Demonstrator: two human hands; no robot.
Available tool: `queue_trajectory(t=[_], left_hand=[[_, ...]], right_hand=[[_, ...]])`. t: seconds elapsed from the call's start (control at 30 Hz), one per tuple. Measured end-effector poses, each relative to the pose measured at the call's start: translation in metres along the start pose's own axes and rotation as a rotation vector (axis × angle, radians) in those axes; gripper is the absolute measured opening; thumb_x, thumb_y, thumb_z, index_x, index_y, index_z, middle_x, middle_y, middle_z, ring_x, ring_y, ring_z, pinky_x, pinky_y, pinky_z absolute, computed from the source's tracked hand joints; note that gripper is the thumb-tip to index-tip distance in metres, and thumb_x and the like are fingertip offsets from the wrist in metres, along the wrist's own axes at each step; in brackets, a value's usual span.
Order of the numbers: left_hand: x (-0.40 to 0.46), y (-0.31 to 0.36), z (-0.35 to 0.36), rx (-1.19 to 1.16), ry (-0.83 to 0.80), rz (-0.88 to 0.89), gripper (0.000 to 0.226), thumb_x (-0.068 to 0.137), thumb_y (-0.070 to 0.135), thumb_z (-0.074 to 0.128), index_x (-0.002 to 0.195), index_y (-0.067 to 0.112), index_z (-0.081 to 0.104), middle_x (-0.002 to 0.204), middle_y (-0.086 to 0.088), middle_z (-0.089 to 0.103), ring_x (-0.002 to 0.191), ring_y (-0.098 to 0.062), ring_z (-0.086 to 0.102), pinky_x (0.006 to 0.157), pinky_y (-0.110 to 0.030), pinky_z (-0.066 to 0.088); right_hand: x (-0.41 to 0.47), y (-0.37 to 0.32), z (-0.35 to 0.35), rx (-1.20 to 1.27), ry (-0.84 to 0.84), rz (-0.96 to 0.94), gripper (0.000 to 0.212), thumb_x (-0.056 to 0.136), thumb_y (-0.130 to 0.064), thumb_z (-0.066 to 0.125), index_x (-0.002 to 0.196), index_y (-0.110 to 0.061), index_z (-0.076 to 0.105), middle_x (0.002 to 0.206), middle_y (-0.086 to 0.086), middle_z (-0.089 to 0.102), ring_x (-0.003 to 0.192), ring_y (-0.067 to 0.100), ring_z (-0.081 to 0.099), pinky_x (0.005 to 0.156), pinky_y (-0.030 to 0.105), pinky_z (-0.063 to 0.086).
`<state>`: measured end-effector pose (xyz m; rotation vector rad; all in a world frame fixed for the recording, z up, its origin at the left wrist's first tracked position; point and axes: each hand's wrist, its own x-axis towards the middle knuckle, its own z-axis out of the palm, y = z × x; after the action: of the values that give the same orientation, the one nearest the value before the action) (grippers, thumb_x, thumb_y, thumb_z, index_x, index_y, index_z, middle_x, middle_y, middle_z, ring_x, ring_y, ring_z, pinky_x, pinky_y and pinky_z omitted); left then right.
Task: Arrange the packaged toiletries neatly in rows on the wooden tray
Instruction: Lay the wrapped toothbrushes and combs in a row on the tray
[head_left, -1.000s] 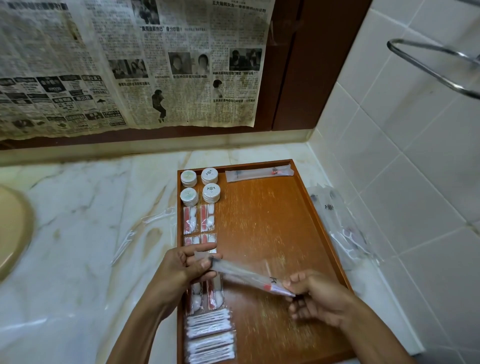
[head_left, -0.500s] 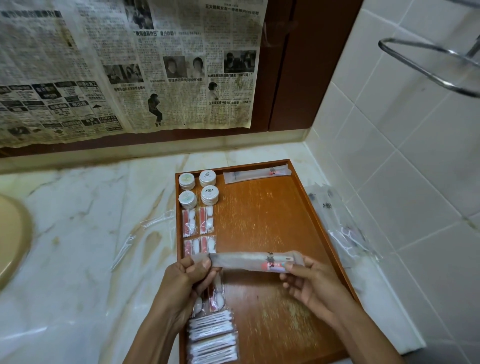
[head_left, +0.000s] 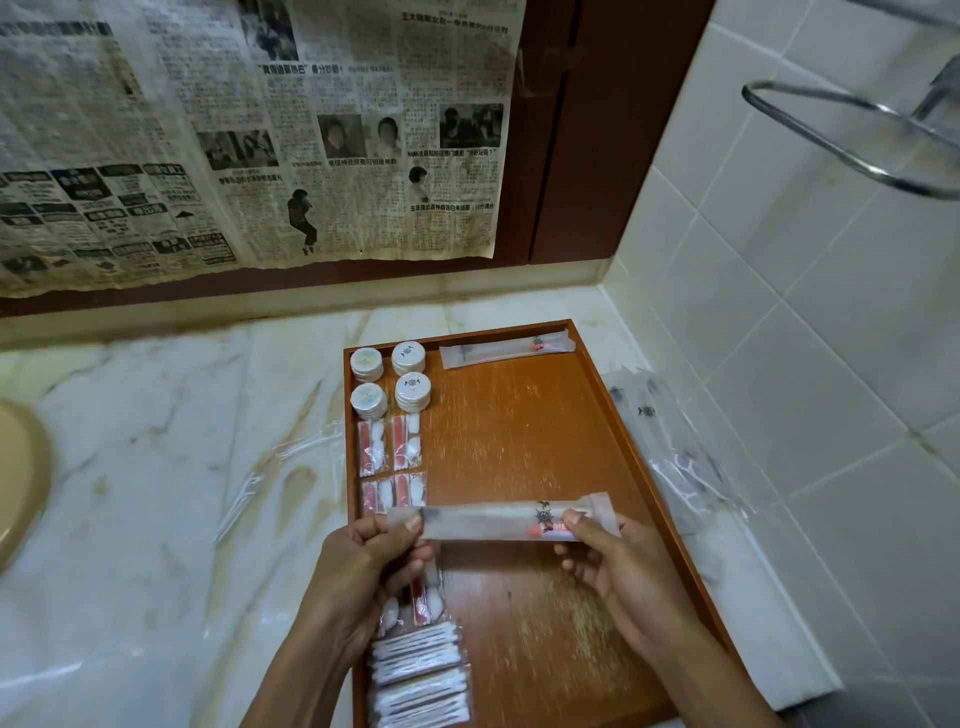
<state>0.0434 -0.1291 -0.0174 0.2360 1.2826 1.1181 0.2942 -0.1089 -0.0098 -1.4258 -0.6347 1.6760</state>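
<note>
We see the left hand (head_left: 363, 556) and right hand (head_left: 618, 566) each with a closed grip on one end of a long sachet (head_left: 498, 517) — held level over the wooden tray (head_left: 524, 441). At twelve o'clock a matching sachet (head_left: 506, 349) lies along the far rim; at ten o'clock — round tins (head_left: 389, 379) in pairs on the tray.

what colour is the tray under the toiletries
Reddish-brown wood with pale worn streaks; the wooden tray shows best in the head view.
</note>
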Motion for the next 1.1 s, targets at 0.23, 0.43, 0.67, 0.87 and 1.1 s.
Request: queue_trajectory(t=[0.23,0.43,0.67,0.87,1.1], left_hand=[[-0.007,-0.001,-0.002,0.247,0.024,0.077,0.025,0.07,0.001,0.08,0.091,-0.008,0.069,0.07,-0.026,0.068,0.051,-0.022,0.064,0.047,-0.021,0.053],[-0.009,-0.004,-0.003,0.245,-0.016,0.154,0.018,0.076,-0.002,0.075,0.094,0.001,0.073,0.081,-0.024,0.072,0.067,-0.028,0.071,0.056,-0.024,0.057],[-0.002,-0.009,0.003,-0.048,0.083,0.063,0.025,0.072,0.004,0.075,0.095,-0.004,0.073,0.093,-0.022,0.073,0.077,-0.025,0.072,0.06,-0.021,0.059],[0.001,-0.017,0.022,-0.169,0.127,0.066,0.012,0.079,0.0,0.07,0.089,-0.007,0.071,0.081,-0.021,0.073,0.069,-0.022,0.073,0.055,-0.02,0.057],[-0.002,-0.015,0.027,0.038,0.068,0.147,0.018,0.08,0.007,0.071,0.095,-0.004,0.071,0.081,-0.024,0.072,0.067,-0.023,0.071,0.056,-0.021,0.058]], right_hand=[[0.002,0.006,0.011,0.101,0.134,0.045,0.02,0.084,-0.008,0.068,0.099,0.005,0.066,0.082,0.02,0.071,0.066,0.021,0.063,0.059,0.03,0.051],[0.002,0.014,0.014,0.078,0.133,0.068,0.021,0.086,-0.017,0.068,0.101,-0.001,0.066,0.081,0.019,0.072,0.066,0.021,0.066,0.06,0.031,0.054],[0.0,0.015,0.012,-0.017,0.059,-0.048,0.023,0.083,-0.021,0.068,0.099,-0.004,0.07,0.091,0.019,0.073,0.073,0.021,0.065,0.065,0.03,0.055],[0.002,0.01,0.014,0.32,0.021,0.084,0.023,0.075,-0.006,0.066,0.097,0.001,0.06,0.092,0.022,0.07,0.068,0.022,0.064,0.054,0.029,0.054],[0.003,0.003,0.015,0.209,0.012,0.03,0.029,0.082,-0.018,0.068,0.103,0.003,0.064,0.098,0.026,0.07,0.078,0.026,0.068,0.057,0.03,0.056]])
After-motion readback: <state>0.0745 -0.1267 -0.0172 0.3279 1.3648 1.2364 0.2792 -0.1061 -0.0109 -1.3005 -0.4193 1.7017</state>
